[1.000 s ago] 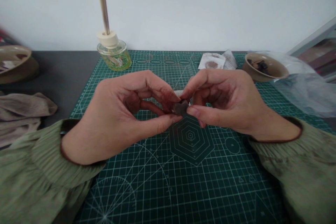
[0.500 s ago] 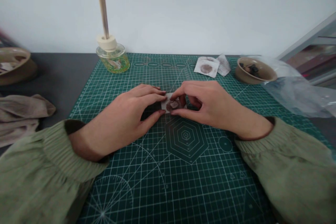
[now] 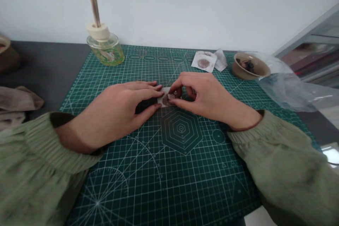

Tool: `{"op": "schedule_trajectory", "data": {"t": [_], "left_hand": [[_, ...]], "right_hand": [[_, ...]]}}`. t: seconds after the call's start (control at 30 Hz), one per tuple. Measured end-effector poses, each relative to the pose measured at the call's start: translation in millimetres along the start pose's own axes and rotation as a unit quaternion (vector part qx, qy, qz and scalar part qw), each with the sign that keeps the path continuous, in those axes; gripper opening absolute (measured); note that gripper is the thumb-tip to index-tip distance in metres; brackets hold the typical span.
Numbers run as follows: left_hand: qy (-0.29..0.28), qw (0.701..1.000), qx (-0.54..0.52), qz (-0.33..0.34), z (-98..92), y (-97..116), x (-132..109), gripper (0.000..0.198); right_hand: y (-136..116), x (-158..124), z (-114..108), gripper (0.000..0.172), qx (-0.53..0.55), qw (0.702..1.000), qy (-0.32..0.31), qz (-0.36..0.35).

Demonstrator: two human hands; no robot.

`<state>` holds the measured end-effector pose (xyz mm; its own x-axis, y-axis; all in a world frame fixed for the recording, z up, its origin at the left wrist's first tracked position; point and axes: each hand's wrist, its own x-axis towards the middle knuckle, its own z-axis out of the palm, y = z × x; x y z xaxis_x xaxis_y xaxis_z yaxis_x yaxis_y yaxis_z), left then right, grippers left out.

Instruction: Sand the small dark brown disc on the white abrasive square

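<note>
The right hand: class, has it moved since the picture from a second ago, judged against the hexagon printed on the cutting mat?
Yes. The right hand now sits lower, nearer the cutting mat, and closer to the printed hexagon, toward the person's left.

A green cutting mat (image 3: 169,190) lay across the bench. Glass diffuser bottle (image 3: 105,52) with wooden stick at 11 o'clock; stained paper square (image 3: 203,61) at 1 — glazed bowl (image 3: 239,73) of dark bits at 2, clear plastic bag (image 3: 288,91) beside it; taupe cloth (image 3: 16,99) at 9, on dark tabletop (image 3: 47,74).
</note>
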<state>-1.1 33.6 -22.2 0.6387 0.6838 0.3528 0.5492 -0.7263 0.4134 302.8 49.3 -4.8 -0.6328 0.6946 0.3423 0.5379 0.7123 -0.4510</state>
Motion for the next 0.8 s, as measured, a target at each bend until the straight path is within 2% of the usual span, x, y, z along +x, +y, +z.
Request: {"op": "schedule_trajectory", "data": {"t": [0.23, 0.37, 0.57, 0.8], "left_hand": [[-0.011, 0.999, 0.044, -0.008, -2.6, 0.7, -1.0, 0.044], [-0.005, 0.998, 0.063, -0.017, -2.2, 2.3, 0.2, 0.04], [0.003, 0.998, 0.043, -0.049, -0.9, 4.4, 1.3, 0.03], [0.002, 0.998, 0.024, -0.056, -1.6, 3.5, 1.3, 0.031]], "right_hand": [[-2.6, 2.3, 0.3, 0.009, 0.015, 0.999, -0.004, 0.031], [-6.2, 3.3, 1.0, 0.008, 0.016, 0.998, -0.009, 0.061], [-4.7, 1.1, -4.1, 0.01, 0.009, 0.997, -0.017, 0.079], [-3.7, 3.6, -1.2, 0.012, 0.024, 0.997, -0.005, 0.079]]}}
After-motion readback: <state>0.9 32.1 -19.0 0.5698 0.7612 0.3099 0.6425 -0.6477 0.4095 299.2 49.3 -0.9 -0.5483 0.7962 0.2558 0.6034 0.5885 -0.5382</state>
